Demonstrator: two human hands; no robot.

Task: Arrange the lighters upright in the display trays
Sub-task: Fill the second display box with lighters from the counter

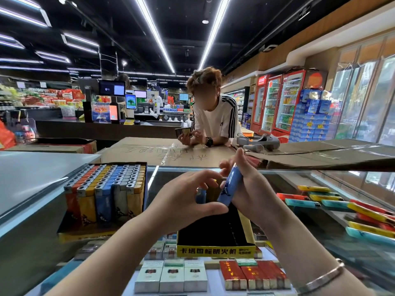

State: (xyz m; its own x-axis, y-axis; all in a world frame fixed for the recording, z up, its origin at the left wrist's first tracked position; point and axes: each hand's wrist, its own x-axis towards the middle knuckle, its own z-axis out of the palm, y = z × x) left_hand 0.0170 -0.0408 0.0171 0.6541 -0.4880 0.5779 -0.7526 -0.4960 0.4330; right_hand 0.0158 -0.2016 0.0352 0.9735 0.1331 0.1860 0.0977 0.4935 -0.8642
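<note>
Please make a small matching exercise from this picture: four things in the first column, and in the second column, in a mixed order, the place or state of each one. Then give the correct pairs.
Column one:
1. full tray
2. nearly empty tray
3. blue lighter
4. loose lighters

Column two:
A. lying flat on the glass counter, to the right
B. gripped by the right hand, tilted
C. packed with upright lighters in colour rows, to the left
D. in the middle, under both hands, yellow front with print

Pairs: 1-C, 2-D, 3-B, 4-A
</note>
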